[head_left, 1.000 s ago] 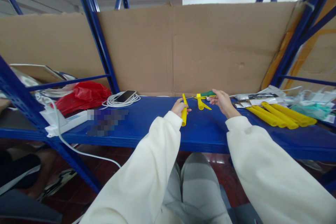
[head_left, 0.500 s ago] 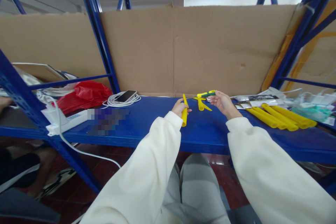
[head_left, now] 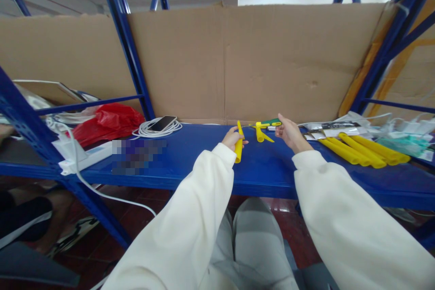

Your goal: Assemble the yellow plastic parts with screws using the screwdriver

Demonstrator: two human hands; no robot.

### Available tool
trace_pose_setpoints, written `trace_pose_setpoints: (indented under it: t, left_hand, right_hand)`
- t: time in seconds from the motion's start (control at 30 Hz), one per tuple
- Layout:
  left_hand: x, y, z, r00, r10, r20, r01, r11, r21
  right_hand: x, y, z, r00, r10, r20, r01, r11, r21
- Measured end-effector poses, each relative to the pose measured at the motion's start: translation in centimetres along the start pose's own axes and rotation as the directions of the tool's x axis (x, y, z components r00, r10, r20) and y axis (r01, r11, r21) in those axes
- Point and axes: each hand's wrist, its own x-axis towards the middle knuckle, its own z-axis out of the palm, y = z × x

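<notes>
At the left, a dark phone (head_left: 163,123) lay on a coil of white cable (head_left: 140,133), on the blue shelf (head_left: 204,163). Nothing had changed there.

Next came the left hand (head_left: 232,139), in almost the same place as half a second earlier. Its fingers were closed around a yellow tube (head_left: 238,152), just above the shelf. The long axis of this tube went from front to back: the wide hollow end pointed to the person, the narrow end to the cardboard (head_left: 176,68).

Just beside it, to the right, was a branched yellow part (head_left: 260,135), with one arm slanting down to the right.

The screwdriver (head_left: 272,123) stretched across this part, almost level, its handle end to the right and its shaft side to the left. Here was the change: its handle had showed much yellow, and now showed mostly green. This suggested that the tool was being turned about its own axis.

The right hand (head_left: 289,135) had loosened, with one finger raised near the handle's end; whether the fingers touched it, I could not judge.

Farther right, several yellow tubes (head_left: 367,153) lay side by side, untouched.
</notes>
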Motion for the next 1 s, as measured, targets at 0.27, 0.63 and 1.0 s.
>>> trace_pose_setpoints:
  t: [0.27,0.63,1.0]
  left_hand:
    - [-0.47,0.46,0.1,0.999,-0.032,-0.034,0.032,0.999,0.007]
    - [-0.43,0.47,0.15,0.999,-0.034,-0.042,0.034,0.999,0.004]
    - [-0.48,0.44,0.17,0.999,-0.033,-0.038,0.034,0.999,0.007]
  right_hand:
    - [-0.15,-0.09,-0.01,0.997,0.017,0.077,-0.019,0.999,0.029]
    - [-0.29,0.04,0.12,0.995,-0.005,0.098,0.002,0.999,0.033]
    - [-0.32,0.11,0.16,1.0,0.025,0.007,-0.025,0.999,-0.026]
